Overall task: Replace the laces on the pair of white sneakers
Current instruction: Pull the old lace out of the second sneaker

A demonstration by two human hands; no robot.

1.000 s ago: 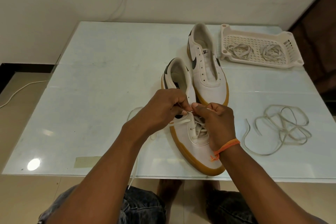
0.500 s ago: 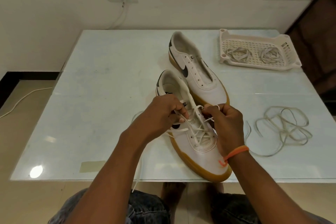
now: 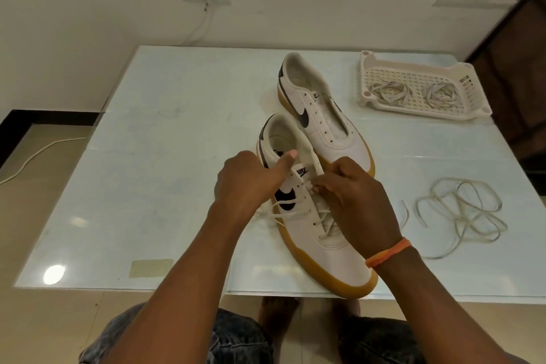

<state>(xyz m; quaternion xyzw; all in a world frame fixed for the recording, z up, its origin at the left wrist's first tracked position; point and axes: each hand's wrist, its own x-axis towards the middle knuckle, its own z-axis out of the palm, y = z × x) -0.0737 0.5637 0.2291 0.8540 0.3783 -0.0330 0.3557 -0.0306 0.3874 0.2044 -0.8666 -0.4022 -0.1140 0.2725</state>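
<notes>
On the surface (image 3: pixel 177 156), the near shoe (image 3: pixel 328 248) sits at the front edge, now half laced. The left hand (image 3: pixel 251 183) has let go of the lace (image 3: pixel 283 216) and braces the collar, thumb out; the right hand (image 3: pixel 351 198) still pinches it at an upper eyelet, so threading continues.

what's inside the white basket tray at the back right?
Two coiled bundles of laces lie side by side on the perforated floor of the white basket tray. Nothing else shows inside; its near wall hides only a thin strip of floor.
</notes>
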